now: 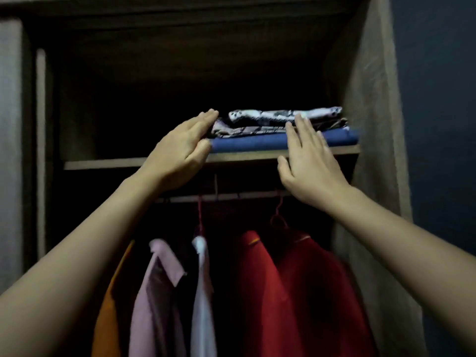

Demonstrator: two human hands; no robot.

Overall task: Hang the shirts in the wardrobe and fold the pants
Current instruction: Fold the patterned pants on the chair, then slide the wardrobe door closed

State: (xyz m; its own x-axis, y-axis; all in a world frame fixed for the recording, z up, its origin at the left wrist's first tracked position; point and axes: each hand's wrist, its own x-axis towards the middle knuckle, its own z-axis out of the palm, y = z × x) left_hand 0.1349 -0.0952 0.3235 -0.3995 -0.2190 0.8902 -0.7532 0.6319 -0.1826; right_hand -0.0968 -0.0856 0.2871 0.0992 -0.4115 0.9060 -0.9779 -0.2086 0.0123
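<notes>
A stack of folded pants lies on the wardrobe's upper shelf [103, 164]: blue pants [247, 145] at the bottom, a patterned pair [244, 129] above them and a white patterned pair [270, 115] on top. My left hand [180, 148] lies flat against the stack's left end, fingers straight. My right hand [306, 155] rests flat against the stack's front, fingers apart. Neither hand grips anything. Below the shelf, shirts hang from a rail [231, 197]: an orange shirt [108, 318], a pink shirt [157, 292], a white shirt [203, 292] and two red shirts [296, 292].
The left part of the shelf is dark. The wardrobe's right door [373, 124] stands open beside the stack. A blue wall [438, 99] is at the far right. Red hangers [278, 217] hook over the rail.
</notes>
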